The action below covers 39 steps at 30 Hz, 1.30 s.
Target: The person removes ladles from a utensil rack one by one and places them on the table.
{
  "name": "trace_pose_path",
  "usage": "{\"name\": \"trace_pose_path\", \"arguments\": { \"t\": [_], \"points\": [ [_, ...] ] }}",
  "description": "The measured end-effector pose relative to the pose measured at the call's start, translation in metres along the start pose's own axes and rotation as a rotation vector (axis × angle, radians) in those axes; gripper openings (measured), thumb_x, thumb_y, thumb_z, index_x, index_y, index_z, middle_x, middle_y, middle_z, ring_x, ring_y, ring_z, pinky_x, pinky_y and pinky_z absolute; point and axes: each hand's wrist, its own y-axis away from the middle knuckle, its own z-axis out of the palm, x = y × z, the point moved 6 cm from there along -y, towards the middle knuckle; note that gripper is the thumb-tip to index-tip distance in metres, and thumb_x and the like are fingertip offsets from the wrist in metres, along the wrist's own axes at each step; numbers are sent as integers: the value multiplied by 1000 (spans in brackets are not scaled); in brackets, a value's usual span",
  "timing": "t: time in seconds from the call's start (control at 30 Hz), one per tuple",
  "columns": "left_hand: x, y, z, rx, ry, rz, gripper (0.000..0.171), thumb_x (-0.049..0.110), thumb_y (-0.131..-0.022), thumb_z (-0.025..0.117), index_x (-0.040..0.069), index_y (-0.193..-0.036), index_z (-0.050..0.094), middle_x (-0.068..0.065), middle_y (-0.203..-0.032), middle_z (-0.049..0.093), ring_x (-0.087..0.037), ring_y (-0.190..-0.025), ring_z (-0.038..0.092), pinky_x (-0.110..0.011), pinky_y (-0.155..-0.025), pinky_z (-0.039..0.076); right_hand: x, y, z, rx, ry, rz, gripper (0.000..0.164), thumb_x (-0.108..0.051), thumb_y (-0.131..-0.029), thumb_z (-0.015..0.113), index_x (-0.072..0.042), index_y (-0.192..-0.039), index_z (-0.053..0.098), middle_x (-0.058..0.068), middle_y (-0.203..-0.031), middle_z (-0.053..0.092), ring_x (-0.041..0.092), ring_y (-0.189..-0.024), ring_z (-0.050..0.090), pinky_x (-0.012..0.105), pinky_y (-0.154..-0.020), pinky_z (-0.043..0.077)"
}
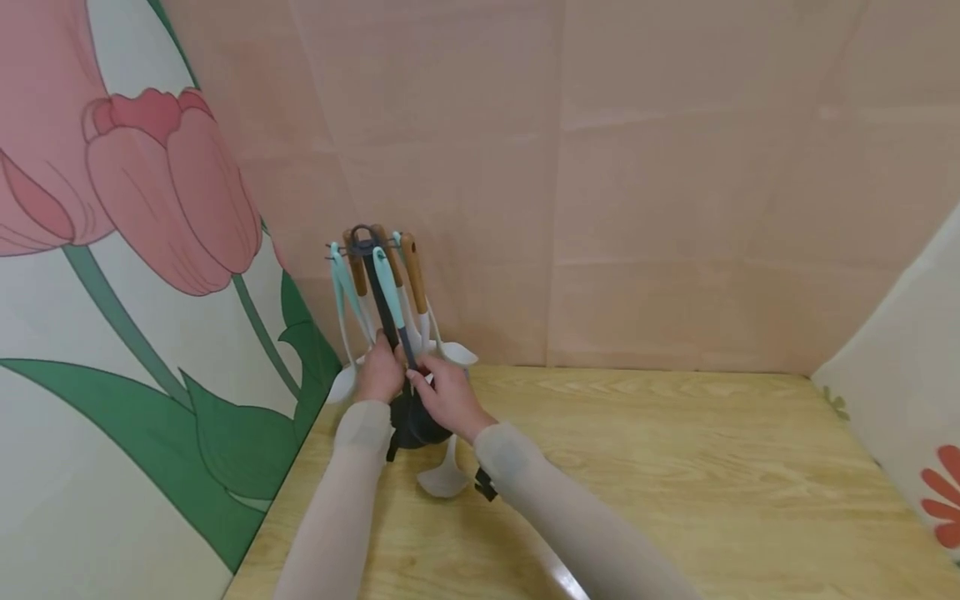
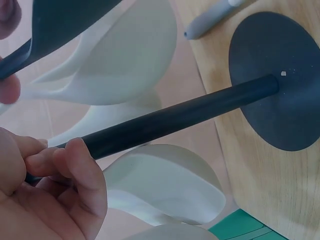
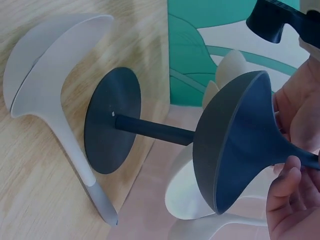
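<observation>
A black utensil stand (image 1: 378,292) rises at the back left of the table, hung with turquoise- and brown-handled utensils. My left hand (image 1: 380,372) grips its pole (image 2: 170,124), fingers curled round it. At the front of the stand hangs a dark ladle (image 3: 240,135) with a turquoise handle (image 1: 387,287). The thumb and fingers of my right hand (image 1: 452,392) pinch this ladle's neck, just above the bowl. In the right wrist view, the left hand (image 3: 300,107) shows behind the neck. The stand's round base (image 3: 112,125) rests flat on the wood.
A pale ladle (image 3: 40,70) with a grey handle end lies on the wooden table (image 1: 675,467), beside the stand's base. White utensil heads (image 2: 165,180) hang around the pole. A pink wall (image 1: 675,208) stands behind, and a tulip-printed panel (image 1: 165,333) borders the left.
</observation>
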Motion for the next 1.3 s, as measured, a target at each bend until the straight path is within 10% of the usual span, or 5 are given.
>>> {"name": "trace_pose_path", "arguments": {
  "t": [1.3],
  "points": [
    [-1, 4, 1, 28, 15, -24, 45, 23, -104, 42, -6, -139, 41, -36, -124, 59, -50, -113, 59, -58, -94, 46, -10, 3, -13, -55, 6, -21, 10, -21, -102, 58, -12, -100, 62, -2, -81, 64, 9, -69, 56, 22, -63, 47]
  ]
}}
